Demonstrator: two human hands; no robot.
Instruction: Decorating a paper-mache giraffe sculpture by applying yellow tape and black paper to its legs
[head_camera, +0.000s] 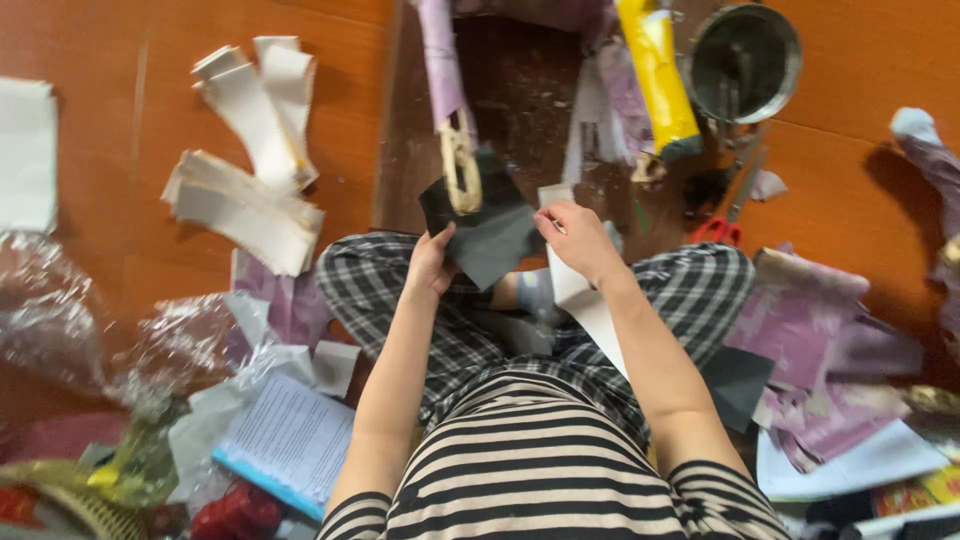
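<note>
Crowding your lap are white paper stacks (245, 205) at ten o'clock and scissors (722, 222) at two o'clock. Your left hand (432, 265) pinches the dark sheet (492, 238); your right hand (580, 238) grips a white strip (585, 305) beside it.

Both bare forearms reach forward from striped sleeves, over crossed legs in checked trousers. Left hand (432, 262): fingers curled, thumb raised and pinching closed (grip looks light). Right hand (578, 238): held slightly farther forward, knuckles up, fingers bent down in a pinch. Hands near each other, not touching. Elbows tucked near the torso.
</note>
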